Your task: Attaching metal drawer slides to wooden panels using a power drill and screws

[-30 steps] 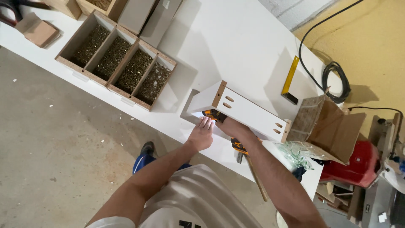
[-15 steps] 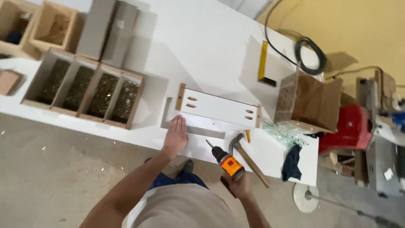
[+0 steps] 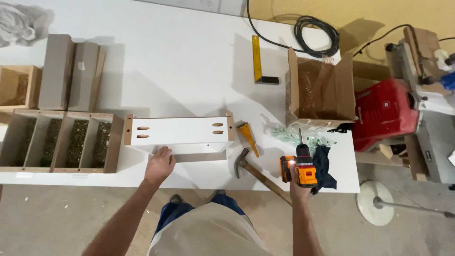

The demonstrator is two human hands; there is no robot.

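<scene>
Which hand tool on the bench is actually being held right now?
The orange cordless drill, gripped in the right hand with its bit pointing away. The hammer and yellow square lie untouched; the left hand rests on the white panel assembly.

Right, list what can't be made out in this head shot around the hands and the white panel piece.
- Right hand: mostly hidden behind the orange and black cordless drill it grips.
- White panel assembly with wooden end pieces: its lower front part lies in shadow under the top panel; the left hand covers part of that edge.
- Wooden-handled claw hammer: handle end passes behind the right forearm.
- Open brown cardboard box: contents too dark to tell.
</scene>
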